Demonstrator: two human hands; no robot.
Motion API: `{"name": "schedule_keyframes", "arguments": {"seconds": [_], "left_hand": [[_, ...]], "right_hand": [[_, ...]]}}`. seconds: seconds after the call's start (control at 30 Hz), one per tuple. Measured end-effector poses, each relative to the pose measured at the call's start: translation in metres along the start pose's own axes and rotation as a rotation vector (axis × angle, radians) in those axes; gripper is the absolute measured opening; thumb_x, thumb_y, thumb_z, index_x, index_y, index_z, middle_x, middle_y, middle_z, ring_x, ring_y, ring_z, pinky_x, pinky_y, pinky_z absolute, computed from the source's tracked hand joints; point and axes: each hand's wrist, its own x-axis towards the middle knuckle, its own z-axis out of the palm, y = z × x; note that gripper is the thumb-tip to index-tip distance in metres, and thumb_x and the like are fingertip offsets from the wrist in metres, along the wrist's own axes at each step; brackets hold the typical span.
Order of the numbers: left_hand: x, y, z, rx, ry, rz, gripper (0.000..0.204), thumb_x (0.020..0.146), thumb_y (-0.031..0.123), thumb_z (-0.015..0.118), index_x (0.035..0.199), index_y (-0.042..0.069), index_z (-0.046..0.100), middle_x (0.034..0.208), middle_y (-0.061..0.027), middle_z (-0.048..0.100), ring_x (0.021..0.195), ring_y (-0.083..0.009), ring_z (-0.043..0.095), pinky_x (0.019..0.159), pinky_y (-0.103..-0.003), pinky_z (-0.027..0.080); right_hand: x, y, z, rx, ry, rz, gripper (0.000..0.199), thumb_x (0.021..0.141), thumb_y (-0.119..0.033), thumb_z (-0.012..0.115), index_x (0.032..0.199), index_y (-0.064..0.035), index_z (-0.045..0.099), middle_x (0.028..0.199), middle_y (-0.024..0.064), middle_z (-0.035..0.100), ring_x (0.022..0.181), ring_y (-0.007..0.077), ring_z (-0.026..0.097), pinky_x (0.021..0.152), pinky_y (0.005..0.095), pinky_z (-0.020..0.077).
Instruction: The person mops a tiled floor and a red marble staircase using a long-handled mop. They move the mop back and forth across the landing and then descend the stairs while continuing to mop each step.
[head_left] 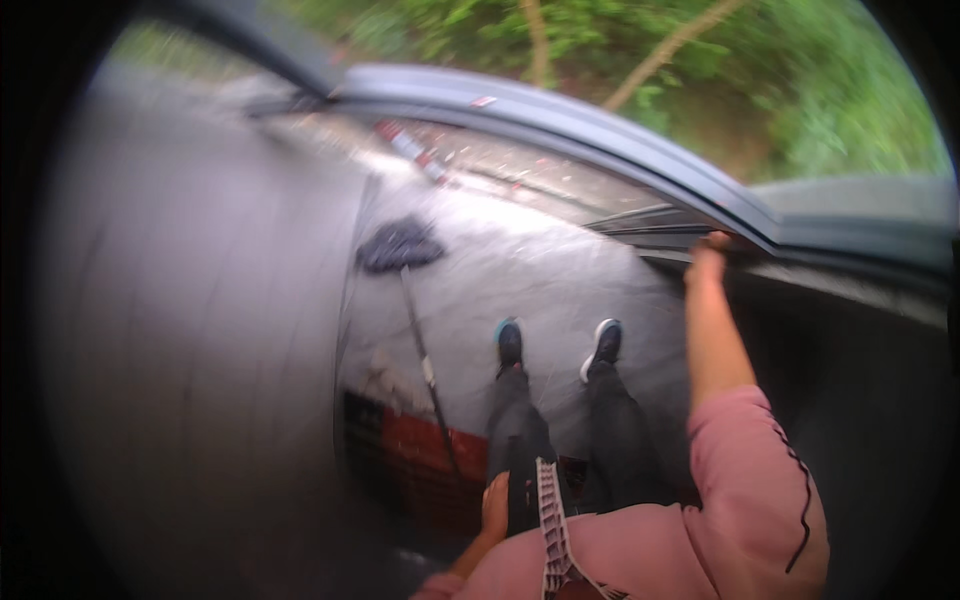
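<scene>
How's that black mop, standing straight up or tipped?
Tipped: its handle slants toward the person from the dark head on the grey floor. Whether it lies flat or leans, I can't tell.

Head view, left of side-by-side fisheye pair, upright. Looks steeply down from person's head: pink sleeve (745, 440) nearest, shoes (510, 345) and floor (530, 265) farther below, greenery (700, 90) beyond at top. Takes in left hand (495, 506) low, right hand (708, 257) right of center. Straight edges bow toward rim.

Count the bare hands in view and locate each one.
2: the right hand, partly hidden, at the lower edge of the grey frame; the left hand beside the left trouser leg.
</scene>
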Motion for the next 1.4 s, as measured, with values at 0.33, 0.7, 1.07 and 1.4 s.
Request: {"name": "schedule_keyframes", "arguments": {"seconds": [0.33,0.7,1.07,1.4], "left_hand": [[-0.016,0.034,-0.017,0.205,-0.107,0.339,0.025,0.067,0.007,0.058,0.092,0.007,0.054,0.108,-0.0041,0.048,0.109,-0.0208,0.041,0.087,-0.034,0.033],[-0.026,0.036,-0.007,0.204,-0.092,0.254,0.023,0.068,0.007,0.057,0.091,0.007,0.054,0.109,-0.0046,0.048,0.109,-0.021,0.041,0.088,-0.034,0.033],[-0.03,-0.017,-0.01,0.093,-0.09,0.252,0.033,0.063,0.003,0.055,0.096,0.003,0.053,0.111,-0.0077,0.047,0.111,-0.0224,0.04,0.089,-0.035,0.031],[-0.038,-0.041,-0.009,-0.045,-0.017,0.202,0.034,0.066,0.002,0.05,0.1,-0.001,0.051,0.114,-0.0124,0.045,0.111,-0.0249,0.04,0.092,-0.036,0.03]], "right_hand": [[0.04,-0.057,-0.058,-0.581,-0.301,-0.684,0.035,0.082,-0.012,0.051,0.115,-0.0046,0.041,0.115,0.0052,0.043,0.104,0.0148,0.042,0.087,0.0321,0.0332],[0.025,-0.01,0.051,-0.577,-0.493,-0.456,0.023,0.081,-0.014,0.053,0.1,-0.0012,0.051,0.092,0.0038,0.053,0.083,0.0115,0.051,0.071,0.0235,0.0425],[0.0,0.027,0.176,-0.566,-0.624,-0.51,0.036,0.08,-0.021,0.053,0.112,-0.0072,0.046,0.1,0.0027,0.055,0.075,0.0119,0.056,0.055,0.0201,0.0352],[-0.124,0.022,0.226,-0.783,-0.832,-0.456,0.049,0.072,-0.005,0.051,0.117,-0.0192,0.037,0.121,-0.0042,0.042,0.102,0.0157,0.042,0.079,0.0385,0.0287]]}}
